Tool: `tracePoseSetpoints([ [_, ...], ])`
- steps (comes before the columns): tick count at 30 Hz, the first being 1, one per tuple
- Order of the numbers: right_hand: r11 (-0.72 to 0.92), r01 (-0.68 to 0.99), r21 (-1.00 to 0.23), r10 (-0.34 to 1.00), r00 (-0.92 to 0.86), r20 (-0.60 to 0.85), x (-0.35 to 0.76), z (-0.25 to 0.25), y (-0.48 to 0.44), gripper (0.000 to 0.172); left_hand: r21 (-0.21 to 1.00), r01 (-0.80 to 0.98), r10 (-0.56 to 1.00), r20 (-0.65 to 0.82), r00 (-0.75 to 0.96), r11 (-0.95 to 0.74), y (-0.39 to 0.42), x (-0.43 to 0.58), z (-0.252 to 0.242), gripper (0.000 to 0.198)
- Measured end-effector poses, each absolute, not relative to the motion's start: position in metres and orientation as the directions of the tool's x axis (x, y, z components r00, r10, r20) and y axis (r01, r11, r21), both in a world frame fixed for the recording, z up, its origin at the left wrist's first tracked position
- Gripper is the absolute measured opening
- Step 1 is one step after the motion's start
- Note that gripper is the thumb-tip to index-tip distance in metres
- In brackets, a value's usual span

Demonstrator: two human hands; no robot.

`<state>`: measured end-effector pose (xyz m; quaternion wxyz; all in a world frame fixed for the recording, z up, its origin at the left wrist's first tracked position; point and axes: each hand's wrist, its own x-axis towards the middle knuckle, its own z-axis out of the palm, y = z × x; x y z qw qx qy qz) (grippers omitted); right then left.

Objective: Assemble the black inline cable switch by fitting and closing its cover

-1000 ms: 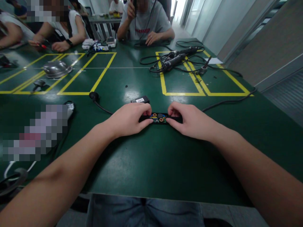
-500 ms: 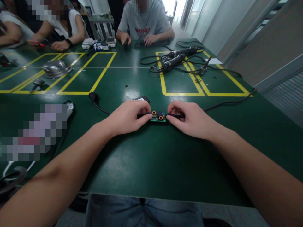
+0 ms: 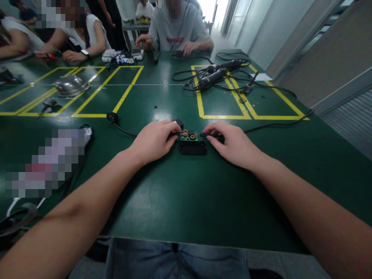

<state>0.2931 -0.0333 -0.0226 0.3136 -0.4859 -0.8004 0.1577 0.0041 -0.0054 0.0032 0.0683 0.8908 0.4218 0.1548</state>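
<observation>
A small green circuit board point(image 3: 189, 136) with copper-wound coils is held up by the black cables at its two ends. My left hand point(image 3: 156, 141) is closed on the cable at the board's left end. On the other side, my right hand point(image 3: 231, 143) pinches the black cable point(image 3: 213, 135) at the right end. Just below the board, on the table, lies an open black plastic case half point(image 3: 193, 148). Partly hidden behind my left hand is another black case piece point(image 3: 178, 123) with a pale label.
A plug point(image 3: 112, 117) on its cord lies left of my hands. Black corded tools point(image 3: 213, 75) lie in the taped area at back right. A metal bowl point(image 3: 71, 86) stands at back left, and a blurred-out packet point(image 3: 52, 162) lies nearer. People sit across the green table point(image 3: 186, 201).
Both hands have lifted the circuit board and shifted it slightly away and left, baring the black case half. The person opposite has raised one hand.
</observation>
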Motion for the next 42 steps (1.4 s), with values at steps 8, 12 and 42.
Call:
tracePoseSetpoints([
  [8, 0.523, 0.733, -0.435, 0.843, -0.370, 0.391, 0.290, -0.033, -0.033, 0.014, 0.206, 0.736, 0.764, 0.210, 0.610, -0.645, -0.009, 0.009, 0.001, 0.025],
  [12, 0.536, 0.732, -0.421, 0.837, -0.392, 0.383, 0.288, -0.033, -0.034, 0.017, 0.211, 0.720, 0.750, 0.182, 0.636, -0.661, -0.011, 0.010, 0.001, 0.027],
  [42, 0.508, 0.696, -0.508, 0.856, -0.339, 0.390, 0.283, -0.015, -0.045, 0.018, 0.255, 0.683, 0.729, 0.236, 0.643, -0.685, -0.016, 0.007, 0.010, 0.037],
])
